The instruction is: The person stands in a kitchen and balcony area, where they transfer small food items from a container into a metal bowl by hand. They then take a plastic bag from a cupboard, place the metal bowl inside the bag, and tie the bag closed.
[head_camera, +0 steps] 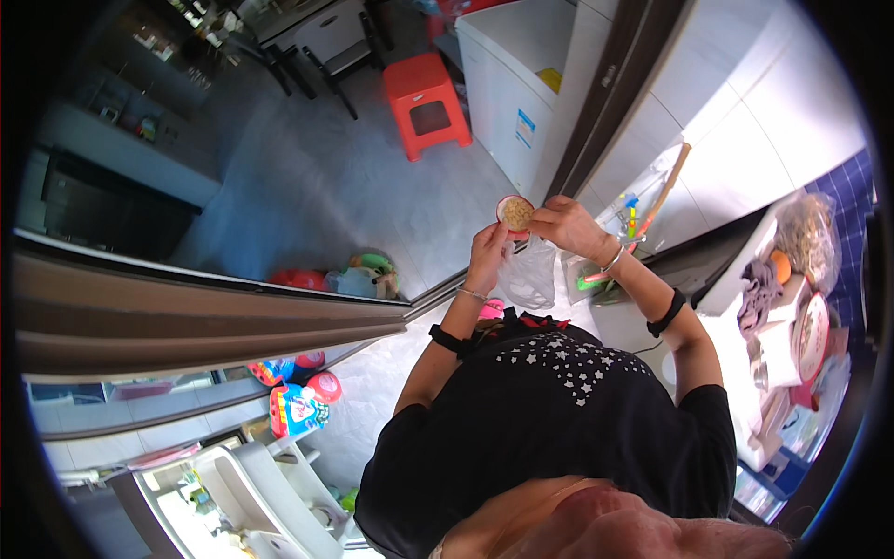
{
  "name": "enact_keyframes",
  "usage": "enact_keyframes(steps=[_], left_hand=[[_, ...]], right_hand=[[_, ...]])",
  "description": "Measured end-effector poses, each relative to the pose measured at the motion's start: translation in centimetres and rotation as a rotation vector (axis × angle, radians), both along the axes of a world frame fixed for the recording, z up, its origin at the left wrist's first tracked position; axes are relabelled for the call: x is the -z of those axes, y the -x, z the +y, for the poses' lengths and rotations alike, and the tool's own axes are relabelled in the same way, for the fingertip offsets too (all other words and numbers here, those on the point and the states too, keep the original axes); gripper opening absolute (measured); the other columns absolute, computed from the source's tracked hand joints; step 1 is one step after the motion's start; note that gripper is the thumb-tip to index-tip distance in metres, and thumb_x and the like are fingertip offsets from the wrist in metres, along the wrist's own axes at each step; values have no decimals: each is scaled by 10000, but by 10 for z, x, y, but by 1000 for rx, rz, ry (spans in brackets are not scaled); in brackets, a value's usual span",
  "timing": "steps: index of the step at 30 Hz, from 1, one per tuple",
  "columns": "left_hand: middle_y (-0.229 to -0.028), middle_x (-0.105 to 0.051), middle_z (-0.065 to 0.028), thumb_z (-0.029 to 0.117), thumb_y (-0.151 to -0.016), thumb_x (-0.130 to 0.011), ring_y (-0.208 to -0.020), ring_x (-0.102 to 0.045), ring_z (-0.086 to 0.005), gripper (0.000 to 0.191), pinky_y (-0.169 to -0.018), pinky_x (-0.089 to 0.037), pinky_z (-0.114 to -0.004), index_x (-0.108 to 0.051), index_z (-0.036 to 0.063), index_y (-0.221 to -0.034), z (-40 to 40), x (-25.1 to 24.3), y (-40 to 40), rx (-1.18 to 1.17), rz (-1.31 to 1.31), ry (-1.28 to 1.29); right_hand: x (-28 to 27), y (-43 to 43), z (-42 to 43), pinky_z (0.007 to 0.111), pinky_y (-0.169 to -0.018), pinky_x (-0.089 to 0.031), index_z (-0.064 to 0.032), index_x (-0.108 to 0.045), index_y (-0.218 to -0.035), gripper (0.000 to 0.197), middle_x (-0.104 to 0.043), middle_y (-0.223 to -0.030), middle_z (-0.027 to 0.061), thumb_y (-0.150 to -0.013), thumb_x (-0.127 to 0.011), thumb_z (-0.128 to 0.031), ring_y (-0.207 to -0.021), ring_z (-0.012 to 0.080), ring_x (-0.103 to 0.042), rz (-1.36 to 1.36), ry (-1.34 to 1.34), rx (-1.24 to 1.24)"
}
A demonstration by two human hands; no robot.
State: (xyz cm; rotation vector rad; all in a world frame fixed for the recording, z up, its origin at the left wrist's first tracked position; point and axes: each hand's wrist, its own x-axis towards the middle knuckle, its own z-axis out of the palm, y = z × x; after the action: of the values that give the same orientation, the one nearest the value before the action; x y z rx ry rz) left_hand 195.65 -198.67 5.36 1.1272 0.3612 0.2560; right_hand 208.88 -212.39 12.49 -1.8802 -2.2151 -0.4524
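Note:
My left hand (487, 257) grips a small red-rimmed bowl (500, 209) by its near left edge. Pale beige bits, perhaps food, fill the bowl (517, 208). At the bowl's right side is my right hand (567, 225), fingertips drawn together over or against the rim; whether they pinch anything is hidden. A clear plastic bag (529, 276) hangs just below the bowl, between the hands; its top is partly covered, so I cannot tell which hand carries it.
A sliding-door track (440, 292) crosses the floor ahead. Beyond it are a red plastic stool (422, 98) and a white chest freezer (506, 98). To the right are a cluttered counter (758, 412) and a green-bristled broom (594, 281). Detergent packs (297, 411) lie left, near a washbasin (237, 475).

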Motion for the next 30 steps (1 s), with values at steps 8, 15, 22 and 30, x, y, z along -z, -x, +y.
enact_keyframes(steps=[8,15,22,30], left_hand=[[-802,-632,-10,264,-928,-484,-536,-391,-11,278,-479,-330,-165,-592,14,-988,27,25,8,-161,22,24],[-685,-543,33,258,-923,-500,-553,-408,-33,256,-505,-338,-183,-594,21,-908,32,9,6,-193,19,47],[-782,-633,12,253,-933,-472,-527,-383,2,259,-479,-322,-151,-605,35,-977,37,17,2,-163,-23,19],[-787,-632,-14,253,-936,-468,-545,-400,-25,265,-505,-331,-164,-595,21,-949,26,4,-1,-79,37,-71]], right_hand=[[24,26,45,484,-974,-318,-99,-494,-1211,470,-373,-1336,67,-815,-563,-343,-1162,261,-420,260,-53,335],[27,22,50,547,-999,-263,-104,-477,-1235,494,-328,-1379,63,-826,-544,-373,-1223,284,-367,292,-26,324],[25,19,42,559,-991,-260,-111,-474,-1242,454,-333,-1376,75,-854,-515,-342,-1219,280,-369,339,-10,328],[21,18,38,565,-993,-257,-140,-485,-1235,427,-327,-1382,72,-846,-536,-311,-1218,284,-371,372,-78,358]])
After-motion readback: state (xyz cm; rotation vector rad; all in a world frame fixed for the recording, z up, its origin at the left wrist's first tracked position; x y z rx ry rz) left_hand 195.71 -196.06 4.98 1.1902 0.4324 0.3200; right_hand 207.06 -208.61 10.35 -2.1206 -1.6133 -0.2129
